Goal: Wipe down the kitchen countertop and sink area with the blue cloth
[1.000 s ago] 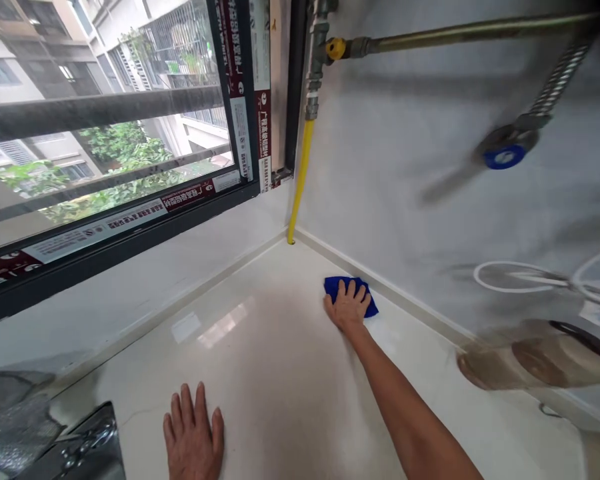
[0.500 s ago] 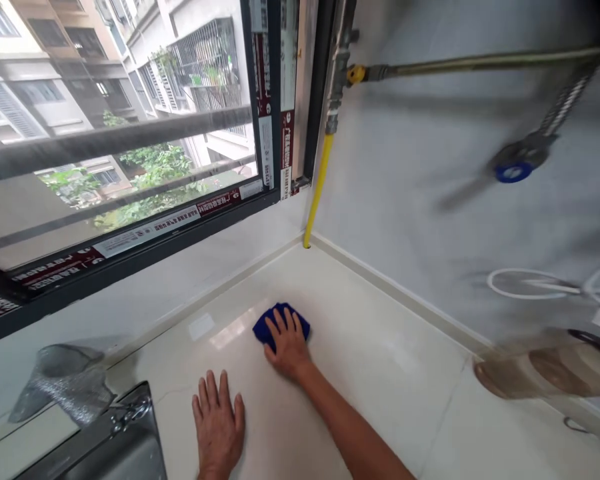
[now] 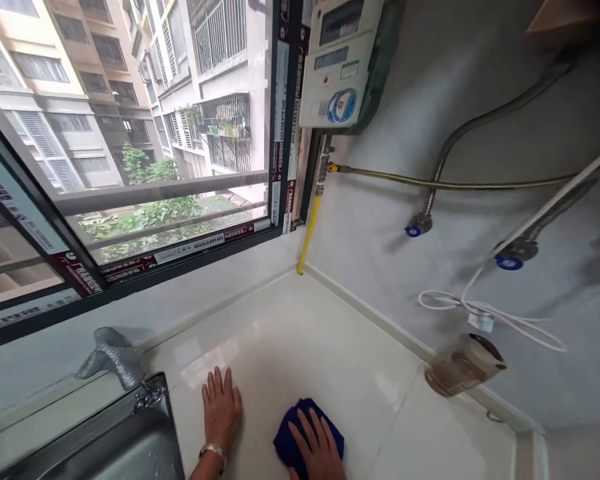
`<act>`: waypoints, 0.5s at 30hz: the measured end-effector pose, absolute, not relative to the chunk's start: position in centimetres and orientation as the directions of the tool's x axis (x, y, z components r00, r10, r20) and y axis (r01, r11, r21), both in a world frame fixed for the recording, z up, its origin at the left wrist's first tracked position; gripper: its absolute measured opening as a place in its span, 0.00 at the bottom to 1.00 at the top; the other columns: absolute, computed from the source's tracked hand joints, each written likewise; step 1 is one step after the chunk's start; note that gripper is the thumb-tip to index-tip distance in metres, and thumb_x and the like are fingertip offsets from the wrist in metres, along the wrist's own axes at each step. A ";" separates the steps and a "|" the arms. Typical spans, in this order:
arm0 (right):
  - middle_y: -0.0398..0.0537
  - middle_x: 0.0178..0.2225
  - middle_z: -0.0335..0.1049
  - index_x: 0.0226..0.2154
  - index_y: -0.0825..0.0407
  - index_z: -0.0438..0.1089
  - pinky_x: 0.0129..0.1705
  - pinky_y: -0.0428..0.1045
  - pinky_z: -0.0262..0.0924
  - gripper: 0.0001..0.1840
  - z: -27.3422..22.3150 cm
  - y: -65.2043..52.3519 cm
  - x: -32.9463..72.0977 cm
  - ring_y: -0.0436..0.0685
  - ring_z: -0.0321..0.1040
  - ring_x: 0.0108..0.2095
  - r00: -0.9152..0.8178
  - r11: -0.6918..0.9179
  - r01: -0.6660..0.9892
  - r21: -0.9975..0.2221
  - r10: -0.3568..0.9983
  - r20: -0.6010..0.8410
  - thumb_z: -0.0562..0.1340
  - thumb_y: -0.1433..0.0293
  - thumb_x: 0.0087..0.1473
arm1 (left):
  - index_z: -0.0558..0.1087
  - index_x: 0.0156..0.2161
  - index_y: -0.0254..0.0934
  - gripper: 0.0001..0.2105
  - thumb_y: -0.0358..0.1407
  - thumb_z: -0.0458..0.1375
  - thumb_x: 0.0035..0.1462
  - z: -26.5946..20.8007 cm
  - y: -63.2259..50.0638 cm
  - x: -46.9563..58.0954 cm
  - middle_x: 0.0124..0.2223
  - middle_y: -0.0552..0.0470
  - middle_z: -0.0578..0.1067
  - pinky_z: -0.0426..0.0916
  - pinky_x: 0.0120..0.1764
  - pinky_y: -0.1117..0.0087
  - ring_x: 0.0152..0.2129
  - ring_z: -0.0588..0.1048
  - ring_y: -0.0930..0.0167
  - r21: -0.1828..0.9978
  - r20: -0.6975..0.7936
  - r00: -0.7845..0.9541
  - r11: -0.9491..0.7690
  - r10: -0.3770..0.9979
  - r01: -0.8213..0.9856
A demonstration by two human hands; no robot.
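Note:
My right hand (image 3: 320, 447) lies flat on a blue cloth (image 3: 286, 437), pressing it to the white countertop (image 3: 350, 373). Its fingers are spread over the cloth, and its wrist is cut off by the lower edge. To its left, my left hand (image 3: 222, 405) rests palm down on the bare counter with the fingers stretched out, and a metal bracelet (image 3: 214, 453) circles that wrist. Close by on the left is a stainless steel sink (image 3: 130, 440), with a faucet (image 3: 114, 357) in a grey bubbly wrap behind it.
A clear jar of brown contents (image 3: 463, 367) stands by the right wall, under a coiled white cable (image 3: 445, 303). A yellow pipe (image 3: 309, 233) enters the counter's back corner below a meter (image 3: 337, 67). Valves (image 3: 420, 225) and hoses line the wall. A window (image 3: 180, 200) is on the left.
My right hand and the blue cloth have moved across the counter toward me. My left hand stays flat in about the same place. The camera view has tilted up, bringing in the meter.

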State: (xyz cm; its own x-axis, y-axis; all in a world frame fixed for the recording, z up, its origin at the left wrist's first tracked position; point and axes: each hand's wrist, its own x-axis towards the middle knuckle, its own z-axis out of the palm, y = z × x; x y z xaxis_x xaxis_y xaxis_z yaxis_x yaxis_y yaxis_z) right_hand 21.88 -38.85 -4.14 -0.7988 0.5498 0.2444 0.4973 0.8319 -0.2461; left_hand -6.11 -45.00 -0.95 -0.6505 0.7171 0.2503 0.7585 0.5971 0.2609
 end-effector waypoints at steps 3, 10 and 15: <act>0.48 0.68 0.53 0.69 0.37 0.45 0.62 0.68 0.58 0.47 -5.0 -38.8 26.1 0.74 0.55 0.65 -0.772 0.821 0.543 -0.176 0.571 0.281 0.63 0.64 0.50 | 0.65 0.64 0.34 0.25 0.34 0.44 0.65 -0.7 -46.5 -7.6 0.70 0.35 0.57 0.52 0.66 0.45 0.68 0.53 0.54 0.246 0.162 -0.575 0.532 0.802 0.811; 0.47 0.68 0.55 0.70 0.36 0.43 0.64 0.70 0.55 0.42 -4.8 -34.0 30.2 0.71 0.53 0.67 -0.529 0.639 0.752 -0.161 0.732 0.429 0.57 0.58 0.55 | 0.64 0.65 0.49 0.24 0.37 0.48 0.65 -0.6 -50.7 -8.7 0.70 0.53 0.59 0.48 0.67 0.42 0.69 0.50 0.55 0.196 0.190 -0.547 0.514 0.816 0.835; 0.60 0.66 0.55 0.67 0.51 0.54 0.65 0.72 0.45 0.40 -4.1 -29.5 26.2 0.76 0.46 0.68 -0.257 0.352 0.918 -0.185 0.880 0.400 0.49 0.53 0.56 | 0.63 0.65 0.49 0.25 0.36 0.48 0.64 -0.9 -50.7 -8.0 0.71 0.54 0.58 0.49 0.67 0.42 0.69 0.50 0.55 0.210 0.213 -0.563 0.526 0.798 0.824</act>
State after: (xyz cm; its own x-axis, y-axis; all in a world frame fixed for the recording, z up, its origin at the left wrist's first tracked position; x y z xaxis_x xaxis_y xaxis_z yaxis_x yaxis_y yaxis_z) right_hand 26.16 -29.53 -4.05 -0.2566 0.8800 0.3997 0.9176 0.3517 -0.1852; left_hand -7.97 -50.74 -0.92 -0.5635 0.7982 0.2132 0.8242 0.5257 0.2104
